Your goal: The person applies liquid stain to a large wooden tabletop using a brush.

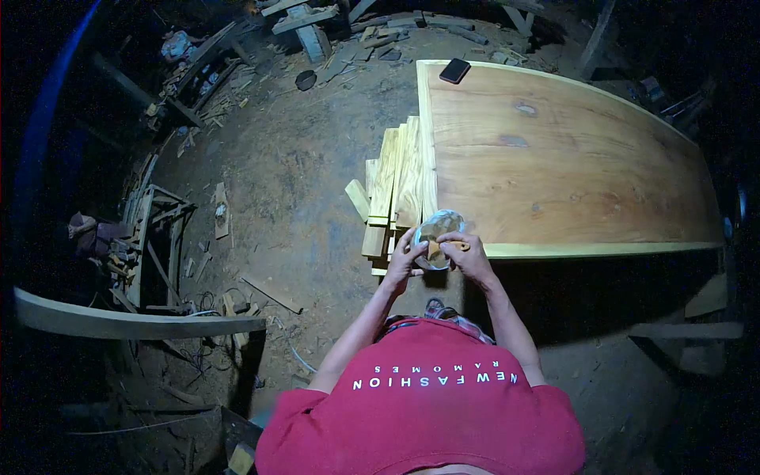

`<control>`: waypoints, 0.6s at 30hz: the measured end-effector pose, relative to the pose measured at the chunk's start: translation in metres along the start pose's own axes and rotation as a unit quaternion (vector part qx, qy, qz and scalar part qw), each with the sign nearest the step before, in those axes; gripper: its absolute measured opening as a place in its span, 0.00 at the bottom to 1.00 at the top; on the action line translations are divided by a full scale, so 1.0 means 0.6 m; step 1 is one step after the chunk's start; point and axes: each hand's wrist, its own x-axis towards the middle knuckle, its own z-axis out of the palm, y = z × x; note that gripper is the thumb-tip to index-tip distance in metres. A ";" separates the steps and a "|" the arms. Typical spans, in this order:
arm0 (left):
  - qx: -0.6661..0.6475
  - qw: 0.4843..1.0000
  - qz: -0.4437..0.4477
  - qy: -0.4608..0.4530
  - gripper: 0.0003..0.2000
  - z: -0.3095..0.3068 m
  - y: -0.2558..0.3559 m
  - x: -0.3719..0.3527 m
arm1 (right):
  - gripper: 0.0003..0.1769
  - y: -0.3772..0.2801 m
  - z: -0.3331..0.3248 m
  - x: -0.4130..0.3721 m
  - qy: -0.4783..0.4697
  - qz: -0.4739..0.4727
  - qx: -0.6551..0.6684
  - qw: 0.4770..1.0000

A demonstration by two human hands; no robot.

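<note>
My left hand (403, 260) grips the side of a shallow round bowl (450, 218) with a pale bluish-white rim and brownish smears inside. In my right hand (473, 258) is a small tool with a tan wooden handle (461, 246); its working end reaches over the bowl, too small to identify. Both hands are in front of my body, at the near left corner of a large wooden panel (570, 166). The panel is reddish-brown with pale edging and several dark knots and patches.
A dark phone (455, 70) lies on the panel's far left corner. Stacked boards (388, 178) stand against its left side. On the left are a wooden frame (146, 237) and a curved beam (134, 321). Wood scraps (384, 39) litter the dirt floor.
</note>
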 end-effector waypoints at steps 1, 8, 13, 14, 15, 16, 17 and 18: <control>0.010 1.000 0.001 0.014 0.29 0.006 -0.003 -0.001 | 0.13 0.003 -0.004 0.002 0.005 -0.004 -0.010 1.000; -0.001 1.000 -0.022 0.002 0.31 0.030 -0.036 0.021 | 0.18 0.049 -0.042 -0.009 0.083 -0.034 -0.051 0.995; -0.004 0.999 -0.033 0.026 0.41 0.068 -0.039 0.038 | 0.23 0.098 -0.067 -0.022 0.159 -0.028 0.030 0.986; -0.005 0.999 -0.037 0.035 0.41 0.080 -0.037 0.040 | 0.24 0.108 -0.078 -0.026 0.145 0.033 0.018 0.989; 0.007 0.999 -0.037 0.035 0.42 0.090 -0.038 0.047 | 0.24 0.109 -0.087 -0.032 0.097 0.126 0.043 0.986; 0.007 0.999 -0.037 0.033 0.42 0.099 -0.038 0.054 | 0.24 0.111 -0.086 -0.035 0.099 0.126 0.043 0.986; 0.033 0.999 -0.035 0.018 0.43 0.108 -0.039 0.061 | 0.25 0.114 -0.081 -0.039 0.123 0.147 0.071 0.979; 0.059 0.998 -0.033 0.005 0.44 0.115 -0.042 0.067 | 0.26 0.116 -0.079 -0.042 0.146 0.166 0.100 0.970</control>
